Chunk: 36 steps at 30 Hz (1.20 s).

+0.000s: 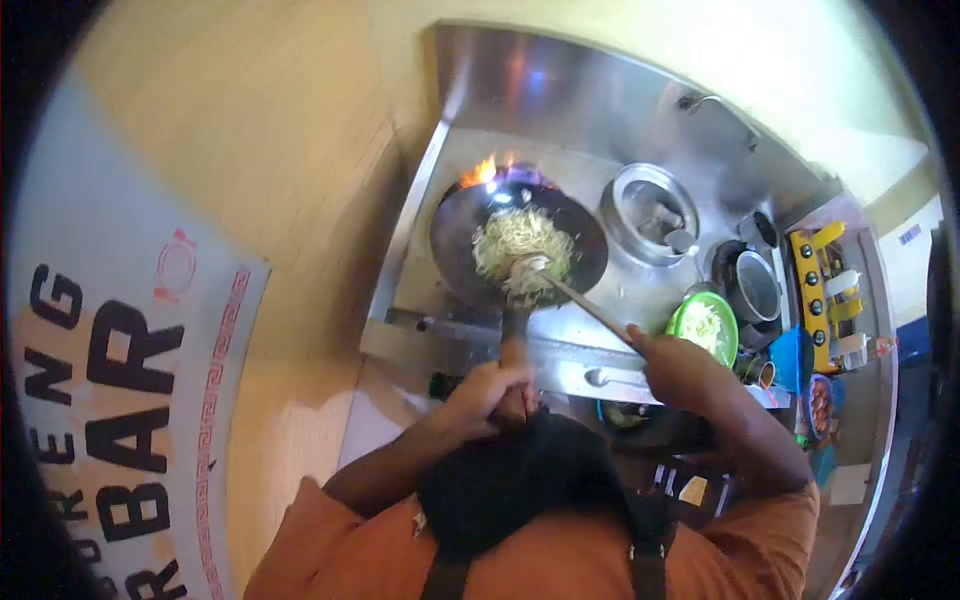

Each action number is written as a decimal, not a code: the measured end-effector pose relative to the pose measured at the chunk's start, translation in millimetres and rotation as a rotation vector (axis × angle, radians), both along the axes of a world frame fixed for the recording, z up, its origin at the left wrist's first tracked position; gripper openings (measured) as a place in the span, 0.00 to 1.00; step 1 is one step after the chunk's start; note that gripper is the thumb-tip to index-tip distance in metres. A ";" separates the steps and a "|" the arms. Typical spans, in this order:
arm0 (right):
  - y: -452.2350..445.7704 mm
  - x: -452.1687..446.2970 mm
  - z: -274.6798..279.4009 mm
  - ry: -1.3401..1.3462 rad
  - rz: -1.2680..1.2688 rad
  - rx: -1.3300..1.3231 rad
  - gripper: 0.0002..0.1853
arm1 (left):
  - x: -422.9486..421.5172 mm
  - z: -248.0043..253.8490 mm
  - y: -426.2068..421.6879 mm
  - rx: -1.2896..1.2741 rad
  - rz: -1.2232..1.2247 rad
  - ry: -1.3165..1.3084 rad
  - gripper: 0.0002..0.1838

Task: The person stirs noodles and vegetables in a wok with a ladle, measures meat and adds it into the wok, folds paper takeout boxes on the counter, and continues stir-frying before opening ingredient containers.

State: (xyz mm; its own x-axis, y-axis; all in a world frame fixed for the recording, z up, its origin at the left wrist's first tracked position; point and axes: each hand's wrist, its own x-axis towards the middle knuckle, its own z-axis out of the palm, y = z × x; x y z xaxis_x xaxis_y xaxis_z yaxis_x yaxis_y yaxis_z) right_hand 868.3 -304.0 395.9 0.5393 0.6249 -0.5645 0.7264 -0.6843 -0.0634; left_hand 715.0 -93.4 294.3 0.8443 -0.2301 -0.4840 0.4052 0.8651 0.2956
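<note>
A dark wok (455, 235) sits tilted over a burner, with flames (487, 172) rising past its far rim. Noodles mixed with pale shreds (522, 238) lie heaped in the middle of it. My left hand (487, 395) is wrapped round the wok's handle near my apron. In my right hand (675, 365) is the long handle of a wok ladle (595, 312); its head rests among the noodles, partly covered by them. Just beyond my right wrist stands a green bowl (725, 310) of pale shredded vegetable.
A round metal pot (620, 215) with a small ladle inside stands right of the wok. Farther right are dark pans (755, 285) and a yellow rack (810, 290) with bottles. A steel splashback (580, 90) closes off the back; a lettered banner (130, 400) hangs at left.
</note>
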 end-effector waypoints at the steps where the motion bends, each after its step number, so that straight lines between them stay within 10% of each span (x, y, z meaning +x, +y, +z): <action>1: -9.9 -6.2 -8.0 0.017 0.011 -0.002 0.32 | -1.2 -0.9 4.6 -0.071 0.033 0.033 0.06; 6: -5.6 21.9 -39.4 -0.053 -0.030 0.184 0.32 | 12.3 -34.3 -0.1 0.291 -0.071 -0.150 0.06; 16: 120.6 116.7 -213.3 -0.108 -0.127 0.662 0.34 | 59.8 -125.6 17.3 0.201 0.061 -0.035 0.06; 25: 23.2 54.1 -61.2 -0.139 0.056 0.125 0.32 | 42.1 -58.9 -28.0 0.195 0.071 0.034 0.05; 29: 7.4 59.9 -18.0 -0.036 0.017 0.226 0.28 | 66.8 -119.0 -17.8 0.181 0.108 -0.068 0.03; 36: -11.6 56.0 -53.3 -0.083 0.071 0.084 0.31 | 74.7 -137.5 -12.1 0.245 0.107 -0.047 0.10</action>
State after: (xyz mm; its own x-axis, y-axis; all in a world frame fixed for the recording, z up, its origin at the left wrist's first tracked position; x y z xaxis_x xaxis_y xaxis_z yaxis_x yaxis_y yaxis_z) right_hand 924.3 -315.7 342.6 0.5346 0.7066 -0.4635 0.7781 -0.6256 -0.0562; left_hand 789.7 -105.5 156.8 0.8806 -0.0187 -0.4735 0.2957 0.8026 0.5181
